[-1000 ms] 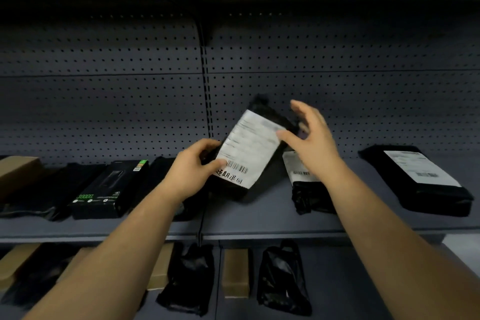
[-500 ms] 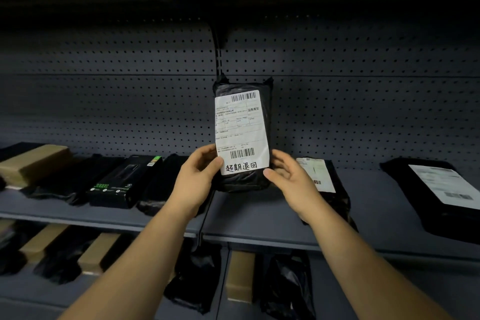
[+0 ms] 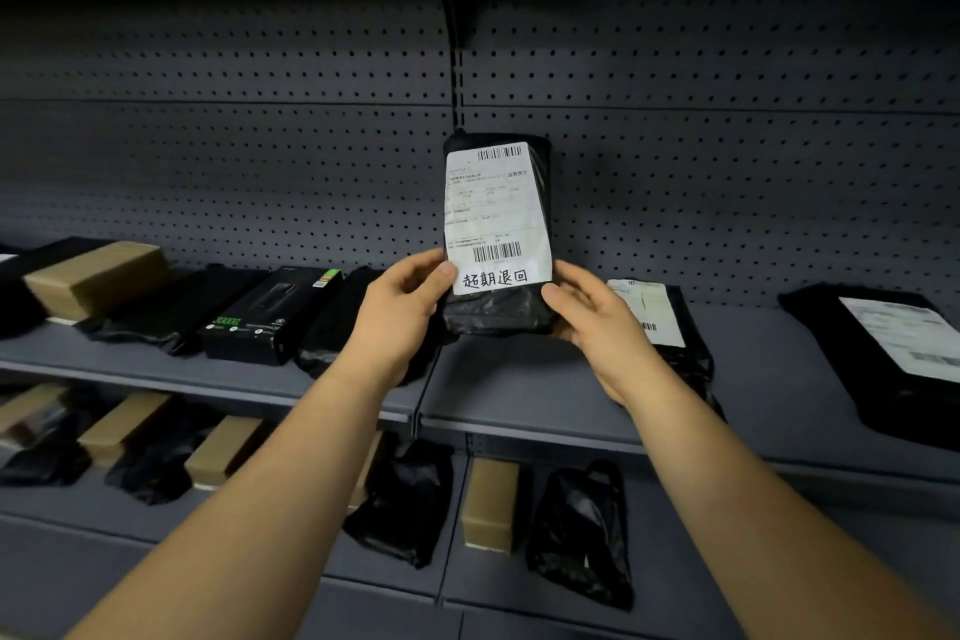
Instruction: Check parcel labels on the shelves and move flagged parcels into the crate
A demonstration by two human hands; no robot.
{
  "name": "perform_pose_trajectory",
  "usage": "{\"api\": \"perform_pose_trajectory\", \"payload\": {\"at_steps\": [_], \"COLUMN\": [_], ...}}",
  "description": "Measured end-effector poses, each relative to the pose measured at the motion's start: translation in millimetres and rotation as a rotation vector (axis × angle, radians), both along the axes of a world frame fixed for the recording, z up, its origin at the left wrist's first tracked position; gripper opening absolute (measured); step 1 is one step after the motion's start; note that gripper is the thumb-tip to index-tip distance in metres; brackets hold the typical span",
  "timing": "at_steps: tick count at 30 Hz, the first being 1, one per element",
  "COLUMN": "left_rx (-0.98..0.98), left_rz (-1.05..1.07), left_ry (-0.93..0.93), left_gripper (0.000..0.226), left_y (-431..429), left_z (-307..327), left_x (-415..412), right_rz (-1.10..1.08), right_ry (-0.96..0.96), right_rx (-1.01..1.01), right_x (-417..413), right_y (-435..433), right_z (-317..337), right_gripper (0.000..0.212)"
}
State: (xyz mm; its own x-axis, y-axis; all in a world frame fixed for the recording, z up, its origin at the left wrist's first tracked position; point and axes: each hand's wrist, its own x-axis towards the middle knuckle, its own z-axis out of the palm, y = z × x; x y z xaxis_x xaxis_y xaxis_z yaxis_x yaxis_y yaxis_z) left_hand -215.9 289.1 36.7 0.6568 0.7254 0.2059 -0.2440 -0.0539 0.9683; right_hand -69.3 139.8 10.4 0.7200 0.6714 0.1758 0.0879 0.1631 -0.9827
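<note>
black parcel point(image 3: 498, 314) is upright above the grey shelf point(image 3: 519, 395), left hand point(image 3: 400, 317) and right hand point(image 3: 592, 322) each gripping a bottom corner; label point(image 3: 493, 218) fine print too small to read; right-side parcel point(image 3: 852, 379) runs out of frame; dim pegboard wall point(image 3: 260, 172) behind

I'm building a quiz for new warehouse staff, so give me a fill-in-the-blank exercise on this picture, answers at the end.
1. The left hand and right hand hold a parcel wrapped in ____ plastic.
2. Its label shows ____ barcodes.
3. The handwritten characters sit at the label's ____ edge.
4. The printed black box lies on the shelf to the parcel's ____.

Missing words: black; two; bottom; left.
</note>
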Motion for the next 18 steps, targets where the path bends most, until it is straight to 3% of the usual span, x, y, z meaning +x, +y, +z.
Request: {"api": "perform_pose_trajectory", "payload": {"at_steps": [4, 10, 15, 18], "left_rx": [0.048, 0.222, 0.608, 0.732], "left_rz": [0.005, -0.101, -0.223, -0.281], "left_ry": [-0.05, -0.05, 0.057, -0.009], "left_gripper": [0.019, 0.023, 0.055, 0.063], "left_y": [6.7, 38.3, 70.9, 70.3], "left_z": [2.3, 9.0, 1.2, -2.9], "left_x": [-9.6, -22.4, -34.0, -35.0], "right_rz": [0.038, 0.017, -0.151, -0.266], "right_ry": [0.037, -0.023, -0.017, -0.035], "right_rx": [0.035, -0.019, 0.049, 0.051], "right_x": [-11.3, -34.5, -65.2, -84.8], "right_y": [8.4, 25.0, 35.5, 25.9], "right_z": [2.4, 10.6, 11.8, 7.2], "right_gripper": [0.049, 0.03, 0.03, 0.037]}}
